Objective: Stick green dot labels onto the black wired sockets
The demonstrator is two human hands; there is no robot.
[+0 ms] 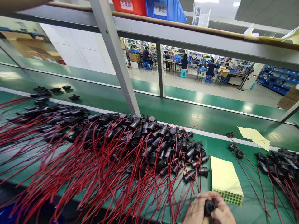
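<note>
— Black connector (209, 206), pinched between both hands at the bottom edge of the frame, right of centre; held close to the body, probably for a steady grip on so small a part.

— And the hands?

— Left hand (197, 211) curled round the near side, thumb pressed against the part. Right hand (223, 211) closed on the far side, fingers pressed together over it. Red lead of that piece not traceable among the others.

— Beside them?

— Yellow sheet (224, 179) just above the hands, lying flat, with a strip of small dots (230, 197) along its near edge; placed within easy reach, by the look of it. Large heap of black connectors with red wires (112, 152) spread across the left and middle of the green bench (251, 207), wires trailing toward the lower left. Smaller heap (279, 163) at the right edge, kept apart from the big one, perhaps as a separate lot. Second yellow sheet (254, 137) further up on the right. Red bin (129, 5) and blue bin (164, 9) on the shelf at top centre. Seated workers (184, 63) far off in the middle distance.
</note>
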